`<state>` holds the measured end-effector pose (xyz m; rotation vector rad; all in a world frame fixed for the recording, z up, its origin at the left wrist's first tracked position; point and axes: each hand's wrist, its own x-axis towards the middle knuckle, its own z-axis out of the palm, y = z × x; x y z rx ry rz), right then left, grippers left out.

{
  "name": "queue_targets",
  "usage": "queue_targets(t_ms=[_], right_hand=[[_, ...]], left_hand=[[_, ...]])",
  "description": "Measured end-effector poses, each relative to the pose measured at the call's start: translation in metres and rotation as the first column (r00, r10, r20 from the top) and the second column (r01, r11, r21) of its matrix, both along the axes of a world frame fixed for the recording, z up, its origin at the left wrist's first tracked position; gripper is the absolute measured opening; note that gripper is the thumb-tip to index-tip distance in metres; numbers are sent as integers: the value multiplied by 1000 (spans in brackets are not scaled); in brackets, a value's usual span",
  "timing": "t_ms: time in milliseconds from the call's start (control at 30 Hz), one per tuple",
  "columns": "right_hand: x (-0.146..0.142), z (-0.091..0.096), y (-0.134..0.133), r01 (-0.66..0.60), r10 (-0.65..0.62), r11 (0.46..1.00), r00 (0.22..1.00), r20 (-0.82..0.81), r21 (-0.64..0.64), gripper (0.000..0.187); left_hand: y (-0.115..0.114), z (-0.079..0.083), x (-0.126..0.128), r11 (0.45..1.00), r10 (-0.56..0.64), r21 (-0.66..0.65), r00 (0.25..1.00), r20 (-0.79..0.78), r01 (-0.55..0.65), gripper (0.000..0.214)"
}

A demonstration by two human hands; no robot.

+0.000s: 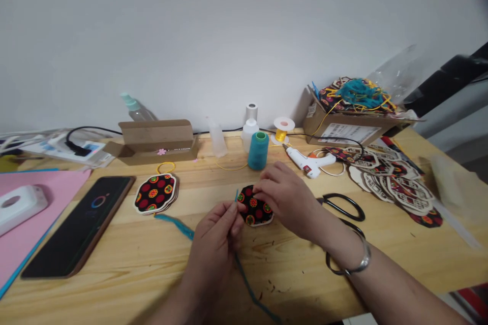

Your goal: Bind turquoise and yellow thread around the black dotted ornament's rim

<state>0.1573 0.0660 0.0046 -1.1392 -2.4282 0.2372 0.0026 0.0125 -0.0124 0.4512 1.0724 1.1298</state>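
A black scalloped piece [252, 205] with a red, orange and green flower pattern and a pale edge is between my hands. My left hand [218, 233] is closed at its left edge, pinching a teal cord [247, 282]. The cord's short end pokes up past the thumb, and its long part trails down over the table. My right hand [285, 200] bends over the top right of the piece, fingertips pinched on it. Left of my hands lies a stack of similar pieces [154, 193] with a yellow loop on top and a teal tassel [177, 224] below.
Black-handled scissors [345, 206] lie partly under my right forearm. Behind stand a teal thread cone [258, 151], a yellow cord spool [281, 134] and a glue gun [310, 161]. A filled cardboard box [343, 129], more pieces [396, 183] and a phone [80, 226] flank the table.
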Motion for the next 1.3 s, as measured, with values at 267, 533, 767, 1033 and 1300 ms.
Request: queue_targets(t_ms=[267, 533, 767, 1033, 1300], right_hand=[[3, -18, -3, -189, 188, 982, 973, 134, -7, 6], [-1, -24, 0, -222, 226, 974, 966, 128, -42, 10], [-4, -29, 0, -224, 228, 973, 970, 79, -58, 8], [-2, -14, 3, -174, -53, 915, 844, -534, -365, 11], [-8, 11, 12, -358, -393, 699, 530, -751, -619, 15]], left_hand=[[1, 2, 0, 999, 9, -42, 998, 59, -7, 12], [0, 1, 0, 999, 8, -31, 996, 88, -5, 11], [0, 2, 0, 999, -2, -35, 995, 101, 6, 11], [0, 1, 0, 1000, 1, -31, 995, 103, 3, 11], [0, -5, -1, 999, -8, -43, 993, 115, 13, 14]])
